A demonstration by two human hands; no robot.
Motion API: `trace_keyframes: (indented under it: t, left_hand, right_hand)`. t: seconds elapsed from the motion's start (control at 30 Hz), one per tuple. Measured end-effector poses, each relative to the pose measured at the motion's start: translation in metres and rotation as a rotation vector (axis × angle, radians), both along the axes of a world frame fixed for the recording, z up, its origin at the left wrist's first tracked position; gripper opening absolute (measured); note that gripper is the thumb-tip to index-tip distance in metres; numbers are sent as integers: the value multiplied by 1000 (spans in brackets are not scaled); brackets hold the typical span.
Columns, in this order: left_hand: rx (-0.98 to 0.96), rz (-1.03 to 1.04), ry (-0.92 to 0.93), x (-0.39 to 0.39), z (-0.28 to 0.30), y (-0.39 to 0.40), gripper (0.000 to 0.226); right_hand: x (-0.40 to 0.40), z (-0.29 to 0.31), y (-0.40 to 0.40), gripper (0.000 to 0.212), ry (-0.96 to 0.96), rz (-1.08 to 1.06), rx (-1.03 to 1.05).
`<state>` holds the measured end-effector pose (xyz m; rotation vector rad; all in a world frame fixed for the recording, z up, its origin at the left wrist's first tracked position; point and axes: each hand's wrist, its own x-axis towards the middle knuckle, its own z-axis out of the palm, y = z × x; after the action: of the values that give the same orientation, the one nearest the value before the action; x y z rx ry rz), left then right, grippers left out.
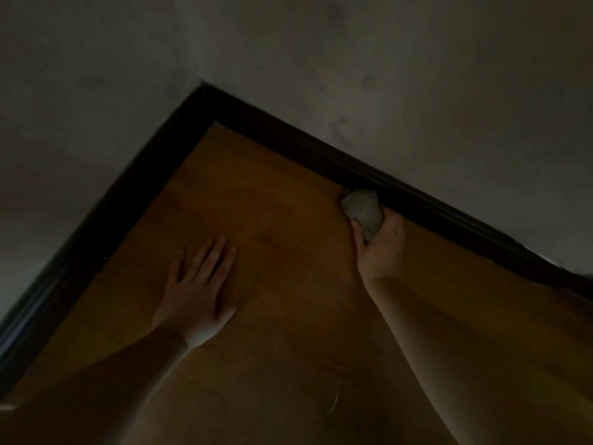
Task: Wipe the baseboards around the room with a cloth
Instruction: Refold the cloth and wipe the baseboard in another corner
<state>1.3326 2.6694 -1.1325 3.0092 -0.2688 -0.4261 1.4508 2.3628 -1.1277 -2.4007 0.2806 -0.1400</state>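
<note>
The right hand (pixel 380 248) held a balled grey cloth (pixel 362 209), fingers curled round its lower end, and the cloth's upper end touched the foot of the dark baseboard (pixel 288 136) on the right-hand wall, some way short of the corner. The left hand (pixel 199 293) lay flat on the wooden floor (pixel 288 348), fingers straight and slightly spread, seemingly propping the person's weight.

The likeliest fault was a poor wipe. Bunched as it was, the cloth met only the lower edge of the board, so the moulded upper ledge could be missed, with dust left along it. The room was dim, which would make missed patches hard to spot against the black board. In the corner, where the two boards joined, a wad that thick might not reach in. The cloth could also slip from the grip if it snagged. The propping hand might slide on the smooth floor.
</note>
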Motion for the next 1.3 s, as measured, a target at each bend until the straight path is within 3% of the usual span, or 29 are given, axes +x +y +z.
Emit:
trace_keyframes:
  t: [0.17, 0.53, 0.7, 0.9, 1.13, 1.3]
  left_hand:
    - [21, 19, -17, -2, -6, -1, 73]
    - [2, 58, -16, 1, -4, -5, 82]
    - [21, 62, 8, 0, -1, -4, 78]
    - [76, 57, 96, 3, 8, -6, 85]
    - [1, -79, 324, -8, 29, -72, 135]
    - [30, -26, 438, -7, 29, -93, 151]
  right_hand:
    - [-5, 14, -9, 47, 7, -41, 91]
    - [-50, 47, -143, 45, 114, -199, -170]
    - [-69, 53, -170, 46, 189, -341, -155]
    - [-84, 48, -133, 49, 182, -254, -73]
    - [-64, 43, -49, 38, 132, -97, 78]
    - [-32, 45, -12, 41, 91, 3, 118]
